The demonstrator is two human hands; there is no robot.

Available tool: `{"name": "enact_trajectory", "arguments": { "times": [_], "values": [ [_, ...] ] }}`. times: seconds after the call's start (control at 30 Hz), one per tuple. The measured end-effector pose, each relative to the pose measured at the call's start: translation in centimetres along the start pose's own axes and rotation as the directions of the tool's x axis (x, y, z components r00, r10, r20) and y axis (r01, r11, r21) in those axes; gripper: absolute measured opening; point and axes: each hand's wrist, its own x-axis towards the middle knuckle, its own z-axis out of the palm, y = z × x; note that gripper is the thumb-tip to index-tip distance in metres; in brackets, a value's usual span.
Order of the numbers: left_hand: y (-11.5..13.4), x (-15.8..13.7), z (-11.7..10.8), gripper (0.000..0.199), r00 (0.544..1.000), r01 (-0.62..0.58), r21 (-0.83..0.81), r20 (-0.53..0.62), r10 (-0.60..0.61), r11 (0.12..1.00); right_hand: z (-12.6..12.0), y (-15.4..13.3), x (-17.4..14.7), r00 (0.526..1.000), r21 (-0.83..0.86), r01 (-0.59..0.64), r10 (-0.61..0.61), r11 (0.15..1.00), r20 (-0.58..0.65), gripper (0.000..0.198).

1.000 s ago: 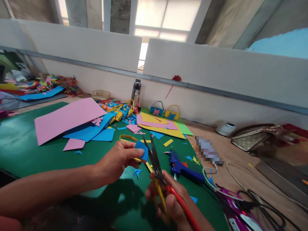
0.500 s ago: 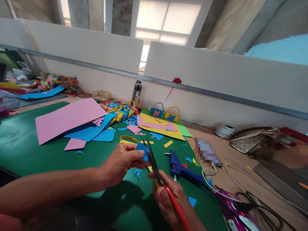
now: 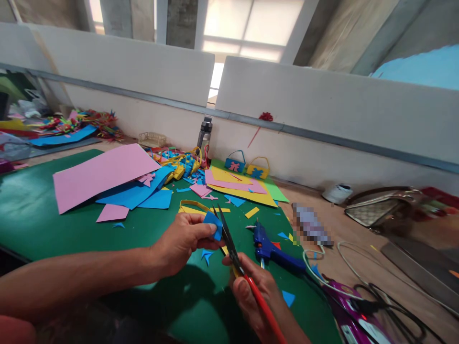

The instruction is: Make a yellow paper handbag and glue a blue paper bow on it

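Between the thumb and fingers of my left hand (image 3: 182, 241) is a small folded piece of blue foam sheet (image 3: 213, 225). My right hand (image 3: 253, 291) grips scissors (image 3: 232, 248) with red handles, their dark blades slightly apart and right beside the blue piece's right edge. Something yellow shows partly under the right fingers, too hidden to name. A small yellow bag (image 3: 193, 206) with a strip handle lies just beyond my left hand. Blue offcuts (image 3: 207, 256) rest on the green mat (image 3: 150, 296) below the hands.
A blue glue gun (image 3: 265, 246) lies right of the scissors, its cord running to a purple power strip (image 3: 351, 310). Pink sheets (image 3: 103, 174) and yellow sheets (image 3: 247, 193) lie farther back. Two finished little bags (image 3: 234, 165) stand by the wall near a bottle (image 3: 205, 134).
Almost nothing differs. The hands, blue piece and scissors keep nearly the same pose, while the whole view has shifted very slightly.
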Motion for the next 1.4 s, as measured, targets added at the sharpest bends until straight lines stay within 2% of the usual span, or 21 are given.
{"name": "enact_trajectory", "arguments": {
  "times": [0.2,0.37,0.63,1.13,1.4],
  "values": [
    [0.0,0.0,0.0,0.016,1.0,0.005,0.01,0.005,-0.005,1.0,-0.1,0.0,0.0,1.0,-0.014,-0.022,0.022,1.0,0.012,0.051],
    [-0.1,0.1,-0.2,0.011,1.0,-0.001,0.014,0.021,0.001,1.0,-0.4,0.1,0.2,0.998,-0.076,0.042,-0.04,0.996,0.038,0.05],
    [-0.1,0.2,-0.2,0.009,0.999,-0.014,0.034,0.051,0.012,0.999,-0.6,0.4,0.1,0.998,-0.138,0.048,-0.042,0.989,0.043,0.05],
    [0.1,0.2,-0.2,0.012,1.0,-0.008,0.044,0.03,0.006,0.999,-0.7,0.0,0.4,0.995,-0.093,-0.015,0.024,0.996,0.098,0.059],
    [0.2,0.2,-0.1,0.012,0.999,-0.005,0.026,0.047,0.004,1.0,-0.3,-0.7,0.2,0.999,-0.077,-0.042,0.041,0.996,-0.017,0.063]
  ]
}}
